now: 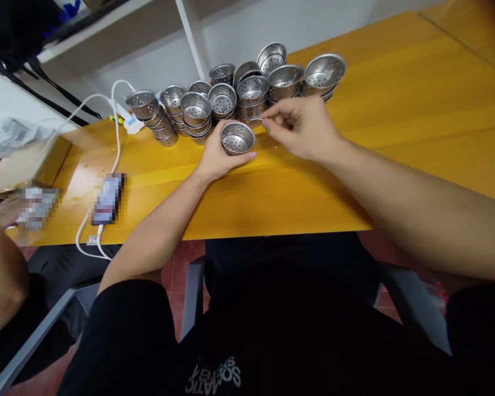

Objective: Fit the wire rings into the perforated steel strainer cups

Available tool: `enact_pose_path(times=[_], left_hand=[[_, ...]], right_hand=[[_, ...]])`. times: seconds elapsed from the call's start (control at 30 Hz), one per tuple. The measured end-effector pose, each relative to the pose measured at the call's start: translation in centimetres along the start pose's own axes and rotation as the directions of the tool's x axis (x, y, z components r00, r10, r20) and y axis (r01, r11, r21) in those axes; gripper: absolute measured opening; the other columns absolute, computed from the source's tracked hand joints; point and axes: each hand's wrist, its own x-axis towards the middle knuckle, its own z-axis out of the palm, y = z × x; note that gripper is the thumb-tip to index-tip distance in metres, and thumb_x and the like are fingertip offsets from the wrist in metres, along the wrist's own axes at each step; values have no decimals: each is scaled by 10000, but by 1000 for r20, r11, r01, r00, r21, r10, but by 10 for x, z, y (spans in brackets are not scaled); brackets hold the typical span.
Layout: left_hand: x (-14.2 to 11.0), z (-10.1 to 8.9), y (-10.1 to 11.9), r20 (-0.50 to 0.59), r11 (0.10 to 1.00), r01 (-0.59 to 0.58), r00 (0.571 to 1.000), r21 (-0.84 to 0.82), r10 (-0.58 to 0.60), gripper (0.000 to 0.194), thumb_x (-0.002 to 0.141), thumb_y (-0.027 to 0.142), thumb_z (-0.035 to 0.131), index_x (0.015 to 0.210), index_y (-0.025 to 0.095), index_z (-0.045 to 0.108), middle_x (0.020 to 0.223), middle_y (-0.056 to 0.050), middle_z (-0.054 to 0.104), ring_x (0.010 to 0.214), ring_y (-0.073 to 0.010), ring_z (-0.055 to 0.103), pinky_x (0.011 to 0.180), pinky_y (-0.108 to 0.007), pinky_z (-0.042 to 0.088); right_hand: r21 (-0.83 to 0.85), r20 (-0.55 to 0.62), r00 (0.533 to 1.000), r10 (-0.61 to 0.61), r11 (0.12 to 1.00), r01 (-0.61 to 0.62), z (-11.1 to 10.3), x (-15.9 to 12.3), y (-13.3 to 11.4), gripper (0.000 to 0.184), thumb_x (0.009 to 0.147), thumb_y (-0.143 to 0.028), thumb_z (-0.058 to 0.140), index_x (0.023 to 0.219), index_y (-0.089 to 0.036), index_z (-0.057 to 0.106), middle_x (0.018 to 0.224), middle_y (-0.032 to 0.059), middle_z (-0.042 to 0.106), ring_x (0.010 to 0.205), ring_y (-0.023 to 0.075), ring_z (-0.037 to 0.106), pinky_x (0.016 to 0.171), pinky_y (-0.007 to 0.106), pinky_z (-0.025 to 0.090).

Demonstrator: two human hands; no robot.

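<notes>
My left hand (216, 157) wraps around a small perforated steel cup (236, 137) that rests on the yellow table (396, 126). My right hand (301, 127) is just to the right of the cup, fingers pinched on a thin wire (259, 119) that reaches toward the cup's rim. Behind both hands stand several stacks of the same perforated steel cups (231, 96).
A phone (107, 198) with a white cable (114, 137) lies at the left, near a white power strip (127, 121). Another person's arm (0, 264) is at the far left beside a cardboard box (25, 165). A white shelf post (192, 38) rises behind the cups.
</notes>
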Motion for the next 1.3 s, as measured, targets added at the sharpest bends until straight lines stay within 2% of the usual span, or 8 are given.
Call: enact_pose_path(times=[0.13, 0.23, 0.33, 0.5, 0.6, 1.0, 1.2, 1.3], left_hand=[[0, 3, -3, -13, 1000, -11, 1000, 0, 11, 1220, 785, 1040, 1084, 1635, 304, 611, 1545, -126, 805, 1480, -384, 853, 1380, -669, 695], [0, 7, -2, -21, 999, -50, 999, 2, 50, 1140, 949, 1065, 932, 1738, 352, 520, 1634, -130, 761, 1532, -363, 857, 1352, -614, 724], [0, 10, 1, 13, 997, -75, 997, -2, 75, 1052, 1089, 1046, 767, 1840, 395, 421, 1728, -143, 696, 1608, -350, 819, 1368, -589, 707], [-2, 6, 10, 3, 998, -46, 999, 35, 46, 1068, 974, 994, 959, 1745, 352, 591, 1704, -164, 699, 1657, -410, 746, 1485, -677, 614], [-2, 6, 12, -17, 999, -20, 1000, 35, 21, 1071, 922, 998, 1011, 1681, 341, 639, 1656, -153, 723, 1612, -400, 761, 1475, -679, 615], [-4, 19, 20, 0, 1000, -8, 1000, -17, 8, 1220, 861, 1104, 969, 1700, 343, 514, 1577, -123, 759, 1485, -372, 844, 1369, -625, 687], [-5, 19, 26, 52, 1000, -29, 998, -5, 29, 1279, 832, 1056, 1038, 1750, 349, 499, 1664, -146, 746, 1579, -419, 820, 1407, -668, 676], [-5, 20, 27, 55, 1000, -24, 998, -5, 24, 1242, 865, 1030, 1037, 1756, 351, 499, 1665, -147, 750, 1590, -421, 817, 1417, -667, 668]], right_hand=[[-54, 23, 995, 96, 994, -94, -2, -2, -9, 653, 1014, -1049, 850, 1162, -414, 890, 867, 88, 714, 937, 400, 688, 753, 552, 538], [-93, 36, 987, 155, 984, -151, -4, -4, -18, 597, 1044, -1015, 824, 1211, -448, 904, 914, 88, 746, 1017, 403, 690, 846, 575, 569], [-81, 30, 993, 113, 991, -110, -6, -5, -23, 566, 1093, -934, 824, 1214, -389, 913, 978, 95, 768, 960, 363, 677, 886, 569, 578], [-81, 15, 995, 102, 992, -100, -6, -4, -19, 498, 1133, -852, 837, 1256, -376, 918, 987, 90, 789, 955, 358, 700, 872, 554, 614], [-107, 21, 995, 100, 989, -97, -3, -4, -14, 468, 1149, -808, 837, 1292, -373, 936, 991, 89, 802, 988, 384, 752, 860, 557, 649], [-159, 29, 993, 111, 982, -105, 20, -5, -7, 363, 1162, -607, 846, 1324, -304, 964, 984, 110, 817, 1015, 409, 824, 897, 546, 711], [-141, 34, 989, 145, 980, -139, 18, -4, -7, 443, 1174, -713, 832, 1349, -317, 931, 1032, 118, 834, 1078, 418, 801, 941, 559, 692], [-152, 65, 987, 149, 979, -138, 15, -4, -10, 399, 1187, -665, 812, 1334, -314, 931, 1074, 122, 864, 1062, 393, 780, 954, 560, 678]])
